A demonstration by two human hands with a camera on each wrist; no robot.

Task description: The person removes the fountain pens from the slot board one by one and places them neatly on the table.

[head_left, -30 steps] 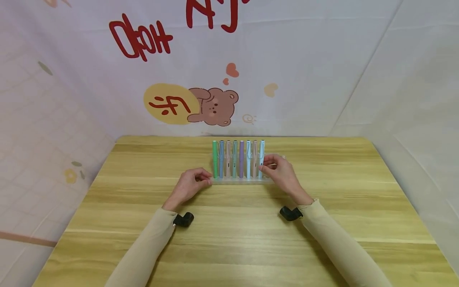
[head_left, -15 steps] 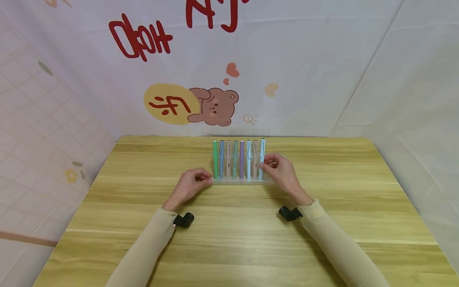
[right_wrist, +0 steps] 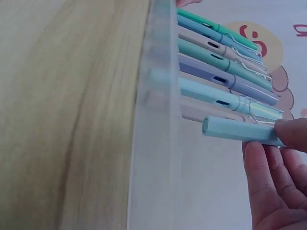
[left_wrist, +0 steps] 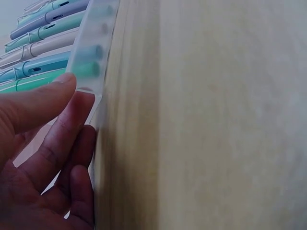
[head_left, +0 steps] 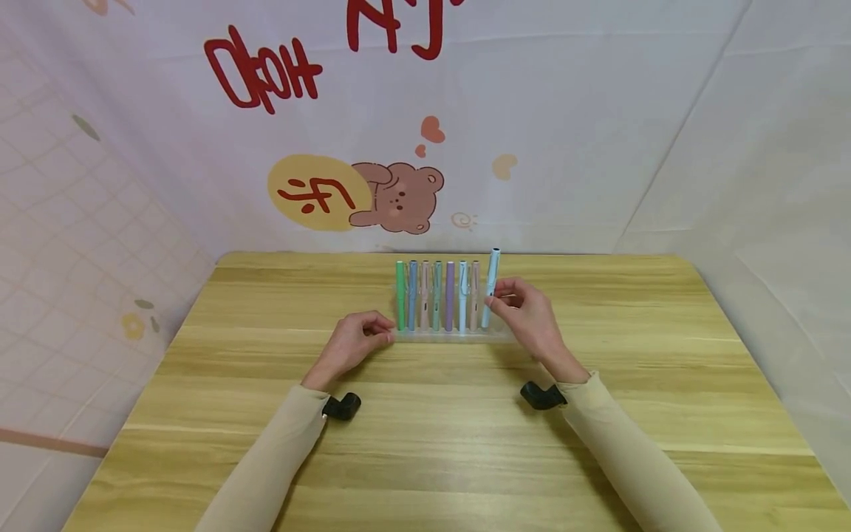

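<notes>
While the left hand [head_left: 351, 341] is clamped on the clear holder [head_left: 439, 338] at its left end, seven pens [head_left: 450, 295] are held upright there; beside them, a tilted light-blue pen [head_left: 493, 275], lower end free, is pinched by the right hand [head_left: 530, 316].

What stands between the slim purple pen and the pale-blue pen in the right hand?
Another slim pale-blue pen and a slim pinkish-beige pen, seen in the head view.

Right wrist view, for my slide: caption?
Fingers pinch a slim pale blue pen, its end clear of the translucent plastic rack base.
</notes>
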